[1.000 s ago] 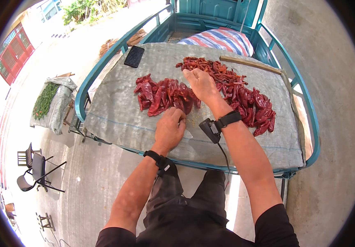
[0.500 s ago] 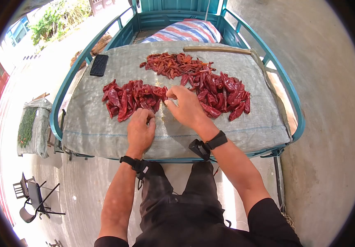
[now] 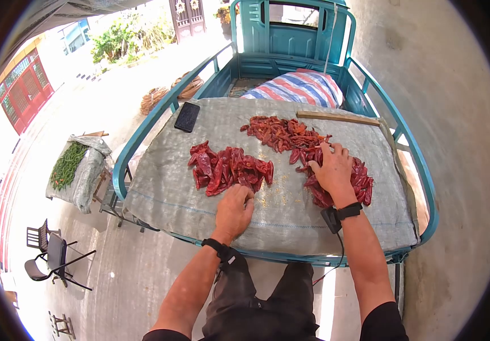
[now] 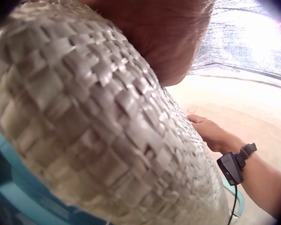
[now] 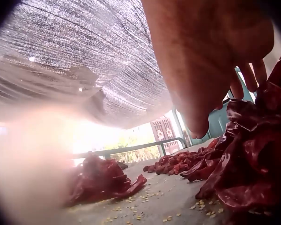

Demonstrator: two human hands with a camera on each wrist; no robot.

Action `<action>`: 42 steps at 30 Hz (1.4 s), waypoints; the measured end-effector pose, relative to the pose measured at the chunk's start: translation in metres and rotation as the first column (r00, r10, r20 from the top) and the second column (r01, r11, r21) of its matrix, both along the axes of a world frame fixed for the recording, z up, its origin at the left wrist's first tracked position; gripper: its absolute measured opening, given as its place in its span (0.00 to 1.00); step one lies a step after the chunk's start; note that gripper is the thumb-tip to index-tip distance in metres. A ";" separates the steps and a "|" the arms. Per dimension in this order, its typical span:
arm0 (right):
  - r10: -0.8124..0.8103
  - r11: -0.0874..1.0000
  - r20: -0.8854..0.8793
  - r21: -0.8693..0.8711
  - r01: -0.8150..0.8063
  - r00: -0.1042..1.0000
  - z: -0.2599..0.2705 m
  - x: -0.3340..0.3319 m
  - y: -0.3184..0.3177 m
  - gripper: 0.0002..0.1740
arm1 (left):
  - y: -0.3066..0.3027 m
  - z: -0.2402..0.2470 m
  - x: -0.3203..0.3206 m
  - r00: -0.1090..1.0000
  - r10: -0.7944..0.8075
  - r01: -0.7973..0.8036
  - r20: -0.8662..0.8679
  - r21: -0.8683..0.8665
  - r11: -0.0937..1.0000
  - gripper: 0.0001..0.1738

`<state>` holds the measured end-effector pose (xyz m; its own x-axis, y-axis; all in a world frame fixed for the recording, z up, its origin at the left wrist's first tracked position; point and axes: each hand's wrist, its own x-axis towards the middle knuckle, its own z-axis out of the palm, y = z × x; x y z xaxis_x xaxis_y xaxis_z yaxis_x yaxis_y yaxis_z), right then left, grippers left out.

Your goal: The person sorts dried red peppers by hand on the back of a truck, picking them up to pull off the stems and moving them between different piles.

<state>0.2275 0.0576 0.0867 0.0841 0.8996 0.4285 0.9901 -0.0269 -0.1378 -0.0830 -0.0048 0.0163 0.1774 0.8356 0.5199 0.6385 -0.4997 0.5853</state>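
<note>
My right hand (image 3: 334,173) reaches over the right pile of dried red chilies (image 3: 364,184), its fingers spread and pointing forward. From the right wrist view, the fingers (image 5: 258,72) hang just above the glossy pods, with no chili visible in them. At the near edge of the left chili pile (image 3: 216,170) is my left hand (image 3: 235,211), its fingers bent and their tips hidden. The left wrist view shows its underside close against the woven sack cloth (image 4: 98,117). Behind lies a third heap of thinner, orange-red chili pieces (image 3: 282,133).
Pale seeds (image 3: 279,196) are scattered between the piles. A black phone (image 3: 187,117) and a wooden strip (image 3: 338,117) lie on the sheet. Teal cart rails (image 3: 407,133) border both sides; a striped bag (image 3: 302,88) sits behind. Green chilies (image 3: 69,165) stand off to the left.
My right hand has moved from the left pile's right end over to the right pile, its fingers now spread. The left hand stays at the left pile's near edge. The head view has shifted.
</note>
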 end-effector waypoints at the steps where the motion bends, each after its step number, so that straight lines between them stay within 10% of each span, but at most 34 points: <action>1: -0.016 0.999 0.025 -0.041 0.017 1.000 -0.002 0.000 0.004 0.38 | 0.000 0.000 0.000 1.000 -0.002 0.002 -0.005 0.003 1.000 0.09; 22: 0.352 0.936 0.059 -0.057 -0.348 0.934 -0.028 -0.040 -0.025 0.28 | -0.005 0.005 0.001 0.999 -0.002 0.002 0.045 0.002 1.000 0.06; 42: 0.557 0.779 -0.507 0.045 -0.625 0.657 -0.006 -0.027 -0.031 0.37 | 0.003 -0.004 0.000 0.998 -0.032 0.030 0.052 0.045 0.999 0.07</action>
<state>0.2000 0.0269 0.0809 -0.3271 0.8709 0.3667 0.6098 0.4910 -0.6222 -0.0835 -0.0023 0.0125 0.1742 0.8064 0.5651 0.5913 -0.5445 0.5948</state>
